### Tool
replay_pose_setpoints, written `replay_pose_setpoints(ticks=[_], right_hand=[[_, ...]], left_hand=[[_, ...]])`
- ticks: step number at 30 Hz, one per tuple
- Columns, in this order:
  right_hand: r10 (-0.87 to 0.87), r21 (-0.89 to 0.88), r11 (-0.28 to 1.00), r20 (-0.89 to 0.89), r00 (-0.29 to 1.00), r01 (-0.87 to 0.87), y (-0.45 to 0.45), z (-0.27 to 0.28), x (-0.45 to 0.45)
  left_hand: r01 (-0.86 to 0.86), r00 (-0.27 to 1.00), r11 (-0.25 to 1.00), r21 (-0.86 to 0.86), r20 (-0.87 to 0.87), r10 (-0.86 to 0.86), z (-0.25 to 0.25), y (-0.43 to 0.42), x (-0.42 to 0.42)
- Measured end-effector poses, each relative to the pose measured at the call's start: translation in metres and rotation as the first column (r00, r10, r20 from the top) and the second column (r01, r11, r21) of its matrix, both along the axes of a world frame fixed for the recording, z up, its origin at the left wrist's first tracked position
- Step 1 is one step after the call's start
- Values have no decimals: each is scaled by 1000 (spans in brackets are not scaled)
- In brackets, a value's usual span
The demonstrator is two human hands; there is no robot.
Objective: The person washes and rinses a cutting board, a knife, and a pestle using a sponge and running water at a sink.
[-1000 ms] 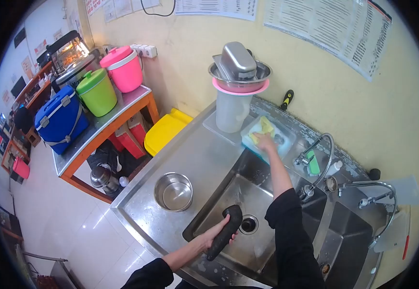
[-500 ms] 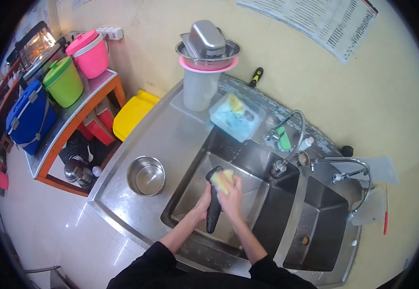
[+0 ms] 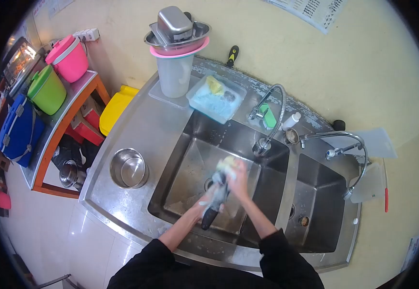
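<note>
Over the large sink basin [image 3: 180,168], my left hand [image 3: 203,204] is closed around a long black object [image 3: 210,219] whose exact kind I cannot make out. White suds cover its middle and upper part, and its dark tapered end points toward me. A pale yellow sponge [image 3: 227,165], smeared by motion, is in my right hand [image 3: 238,180] at the object's far end. Beyond the basin, a clear plastic tub [image 3: 217,113] holds blue soapy water and another yellow sponge [image 3: 214,85].
A steel pot [image 3: 129,168] stands on the left counter. Behind it, a metal bowl [image 3: 202,31] tops a tall translucent container [image 3: 173,77]. Two faucets, a sprung one [image 3: 284,103] and a curved one [image 3: 358,139], rise by the basins. Coolers, including a green one [image 3: 49,91], line a side table.
Suds now coat the black object, which was mostly bare before. My right hand and sponge have shifted slightly along it. The camera view has moved, so the surroundings sit farther left.
</note>
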State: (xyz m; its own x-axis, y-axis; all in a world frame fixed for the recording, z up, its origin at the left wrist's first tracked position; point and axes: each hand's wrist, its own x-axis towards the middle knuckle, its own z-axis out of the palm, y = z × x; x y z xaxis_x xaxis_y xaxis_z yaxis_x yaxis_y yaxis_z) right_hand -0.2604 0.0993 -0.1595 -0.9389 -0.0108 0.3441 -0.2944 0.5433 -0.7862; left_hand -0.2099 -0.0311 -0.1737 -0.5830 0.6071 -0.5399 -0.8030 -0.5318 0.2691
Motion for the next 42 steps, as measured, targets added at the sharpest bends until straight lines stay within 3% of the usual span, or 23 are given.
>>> replay_pose_setpoints(ticks=[1,3,5,6,9,10,13,16,18,19,21,23,24,26,27,30,31,32,33,34,37,40,42], right_hand=[[-87,-79,993,-2,996,87,2,-5,-20],[14,26,1000,-25,1000,-13,4,-5,-12],[229,293,938,-133,964,-183,2,10,15],[342,426,870,-159,926,-248,0,16,25],[541,572,679,35,840,-461,2,39,2],[508,596,620,190,840,-510,0,41,-6],[274,616,414,617,737,-670,-17,38,-45],[275,33,314,953,124,-949,-14,39,-87],[611,-430,580,792,20,-693,18,-18,-85],[754,-648,587,656,36,-485,32,-42,-72],[875,-921,385,346,338,-56,26,-48,-16],[743,-969,19,178,646,245,2,-57,23],[673,-951,15,238,700,308,3,-56,33],[512,-908,-17,351,784,418,6,-54,39],[360,-894,77,437,824,440,3,-44,42],[-107,-767,368,526,844,525,-15,-2,63],[-234,-606,698,310,922,381,-13,7,67],[-255,-303,917,50,966,258,-7,14,69],[-165,80,980,-201,966,184,-3,22,68],[-145,130,979,-84,986,155,-3,32,63],[-46,351,934,-65,997,66,15,11,46],[356,398,887,-262,897,-235,33,-6,60],[306,386,901,-248,919,-196,43,-10,37]], left_hand=[[67,996,998,-16,-53,-68,6,0,-1],[43,978,960,-278,-183,-96,25,0,4],[7,956,901,-433,-261,-133,36,-4,9],[117,899,855,-506,-312,-307,24,-6,4],[82,874,862,-500,-380,-303,16,-2,9],[-28,887,814,-581,-389,-247,29,5,12],[-73,860,768,-637,-430,-275,21,15,14],[0,859,756,-654,-387,-336,45,13,22],[54,881,793,-607,-345,-324,64,8,28],[79,892,810,-581,-321,-317,68,6,31],[68,922,861,-504,-297,-247,57,8,36],[69,934,886,-459,-284,-219,54,12,35],[36,938,853,-521,-276,-208,58,14,34],[108,958,918,-381,-207,-198,46,11,30],[137,966,942,-307,-168,-195,41,10,30],[91,959,913,-398,-212,-188,48,11,35],[79,954,883,-464,-221,-201,48,12,37],[66,948,848,-526,-233,-218,49,13,38],[51,940,810,-584,-246,-237,49,14,37],[64,940,807,-587,-236,-246,50,15,37],[112,939,808,-579,-204,-277,50,12,40],[157,921,824,-544,-220,-321,39,10,38],[144,906,819,-556,-259,-335,35,12,41]])
